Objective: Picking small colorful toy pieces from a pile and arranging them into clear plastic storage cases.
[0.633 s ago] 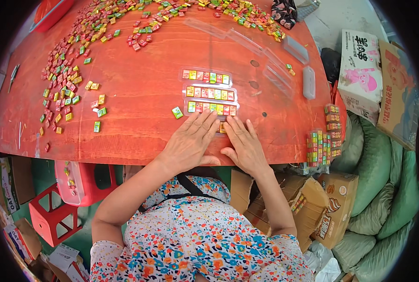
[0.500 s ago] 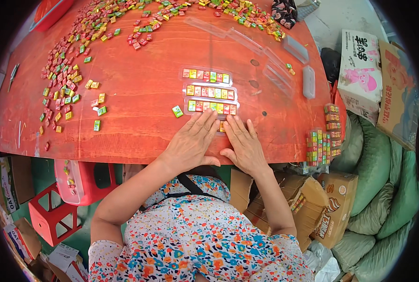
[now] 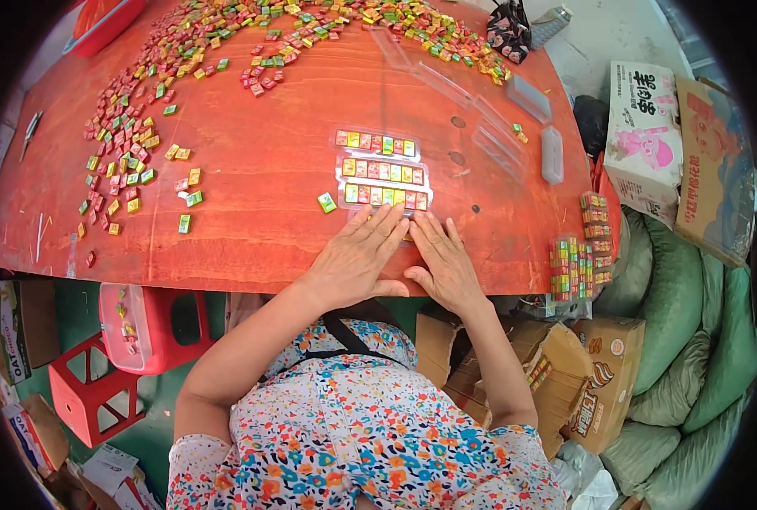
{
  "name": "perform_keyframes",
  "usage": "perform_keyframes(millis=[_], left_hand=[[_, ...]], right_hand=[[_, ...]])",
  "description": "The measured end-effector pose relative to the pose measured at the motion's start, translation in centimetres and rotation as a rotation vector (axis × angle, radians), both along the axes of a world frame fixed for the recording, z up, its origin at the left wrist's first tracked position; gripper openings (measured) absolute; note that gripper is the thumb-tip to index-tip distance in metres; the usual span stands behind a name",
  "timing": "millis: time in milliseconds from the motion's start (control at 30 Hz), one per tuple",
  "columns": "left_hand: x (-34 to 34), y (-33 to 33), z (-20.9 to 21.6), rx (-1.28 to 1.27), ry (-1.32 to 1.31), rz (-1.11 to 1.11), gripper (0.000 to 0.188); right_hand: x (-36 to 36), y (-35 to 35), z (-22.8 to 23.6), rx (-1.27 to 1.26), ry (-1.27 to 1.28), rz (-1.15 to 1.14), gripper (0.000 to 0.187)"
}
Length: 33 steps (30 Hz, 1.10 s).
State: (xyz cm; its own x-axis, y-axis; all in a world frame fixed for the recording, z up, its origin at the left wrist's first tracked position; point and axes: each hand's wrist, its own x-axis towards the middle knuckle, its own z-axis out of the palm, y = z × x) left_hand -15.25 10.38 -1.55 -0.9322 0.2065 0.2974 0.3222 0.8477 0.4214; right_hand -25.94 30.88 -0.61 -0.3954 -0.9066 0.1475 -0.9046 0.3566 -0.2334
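Note:
Three rows of small, colourful wrapped pieces, red, yellow and green, sit in clear plastic trays: a far row (image 3: pixel 376 143), a middle row (image 3: pixel 384 171) and a near row (image 3: pixel 386 197). My left hand (image 3: pixel 353 259) lies palm down with fingers stretched, its fingertips at the near row's front edge. Beside it, my right hand (image 3: pixel 448 265) is likewise flat, fingertips by that row's right part. What lies beneath the fingers is mostly hidden; a bit of yellow shows between the hands. One loose green piece (image 3: pixel 326 202) rests left of the trays.
Many loose pieces (image 3: pixel 132 136) spread along the left and far side of the red table (image 3: pixel 251 204). Empty clear trays (image 3: pixel 446 85) and frosted boxes (image 3: pixel 552 155) lie to the right. Filled packs (image 3: pixel 572 268) stack at the right edge. A red stool (image 3: pixel 98 391) stands below left.
Both hands stay flat by the near row, with the fingers now covering most of a yellow-orange piece that showed between them. The whole view has shifted slightly.

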Motion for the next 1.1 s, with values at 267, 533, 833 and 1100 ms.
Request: perform_keyframes(millis=[267,533,833,1100], left_hand=[[1.6,-1.8,1.1,0.032,0.155,0.216,0.069],[0.3,-2.1,1.3,0.435,-0.073,0.517,0.021],[-1.7,-3.6,3.8,0.842,-0.226,0.613,0.015],[-3.8,-5.0,2.0,0.212,-0.111,0.648,0.03]], right_hand=[[0.3,1.7,0.7,-0.345,-0.125,-0.394,0.04],[0.2,-1.0,2.2,-0.424,-0.794,-0.702,0.033],[-1.5,-3.5,3.8,-0.605,-0.89,-0.676,0.034],[-3.2,-4.9,1.4,-0.355,-0.629,-0.674,0.038]])
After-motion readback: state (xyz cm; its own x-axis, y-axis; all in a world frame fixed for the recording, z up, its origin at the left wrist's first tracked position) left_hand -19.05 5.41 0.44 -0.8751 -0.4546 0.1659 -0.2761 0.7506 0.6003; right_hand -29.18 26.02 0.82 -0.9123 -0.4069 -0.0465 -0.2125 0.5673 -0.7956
